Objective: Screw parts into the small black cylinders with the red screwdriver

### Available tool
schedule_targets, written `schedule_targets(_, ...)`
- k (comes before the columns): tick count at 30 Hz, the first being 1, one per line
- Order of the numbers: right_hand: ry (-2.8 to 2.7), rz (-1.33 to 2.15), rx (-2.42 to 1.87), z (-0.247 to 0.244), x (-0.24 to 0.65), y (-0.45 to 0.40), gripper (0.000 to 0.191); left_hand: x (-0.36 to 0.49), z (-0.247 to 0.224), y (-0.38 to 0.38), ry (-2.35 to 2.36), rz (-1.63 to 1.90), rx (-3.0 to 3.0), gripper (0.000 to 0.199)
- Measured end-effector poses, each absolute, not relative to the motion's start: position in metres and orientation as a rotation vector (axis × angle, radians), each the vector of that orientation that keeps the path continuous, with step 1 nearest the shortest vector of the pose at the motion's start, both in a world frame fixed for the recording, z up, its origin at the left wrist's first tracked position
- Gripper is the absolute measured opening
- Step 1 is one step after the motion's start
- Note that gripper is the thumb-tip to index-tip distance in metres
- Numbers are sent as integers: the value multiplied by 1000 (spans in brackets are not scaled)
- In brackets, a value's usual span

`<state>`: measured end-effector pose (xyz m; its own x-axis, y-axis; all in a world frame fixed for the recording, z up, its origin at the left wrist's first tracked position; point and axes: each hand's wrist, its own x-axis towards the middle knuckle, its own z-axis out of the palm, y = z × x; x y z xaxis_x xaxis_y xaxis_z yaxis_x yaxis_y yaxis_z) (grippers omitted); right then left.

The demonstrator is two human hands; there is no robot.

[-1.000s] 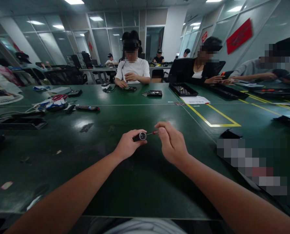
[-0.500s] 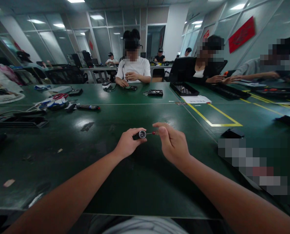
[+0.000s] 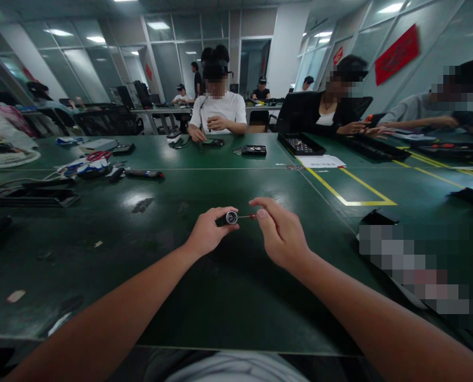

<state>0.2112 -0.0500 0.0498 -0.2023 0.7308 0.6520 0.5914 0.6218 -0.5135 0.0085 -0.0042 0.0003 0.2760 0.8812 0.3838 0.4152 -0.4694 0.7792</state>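
Observation:
My left hand (image 3: 209,232) is closed around a dark cylinder (image 3: 231,217) whose round, silver-rimmed end faces me; it looks like a flashlight, with most of its body hidden behind the fingers. In my right hand (image 3: 283,229) is a small screwdriver (image 3: 252,216) with a red handle, pinched between thumb and fingers. Its thin shaft points left and meets the side of the cylinder near the rim. Both hands are raised over the green table (image 3: 236,297), and my right index finger sticks out above the screwdriver.
Farther left lie a dark pen-like tool (image 3: 144,174), red-handled scissors (image 3: 99,156) and black trays (image 3: 29,197). Yellow tape (image 3: 369,203) marks a rectangle at right, near a black parts tray (image 3: 301,144). A co-worker in a white shirt (image 3: 219,114) sits opposite.
My hands hold nearly the same place; the right fingers have shifted slightly on the screwdriver, and its red handle has moved a little. In the background, a standing person has come into view.

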Motion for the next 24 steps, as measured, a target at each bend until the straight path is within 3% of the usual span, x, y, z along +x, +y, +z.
schedule_targets(7, -1891, 116, -1146, 48, 208, -48, 37, 10, 2, -5, 1168, 1108, 2034, 39)
schedule_targets(13, -1961, 154, -1144, 52, 210, -49, 24, 8, 0, -3, 1182, 1107, 2047, 40)
schedule_targets(24, -1960, 133, -1059, 47, 209, -46, 25, 7, 1, -2, 1206, 1129, 2049, 39)
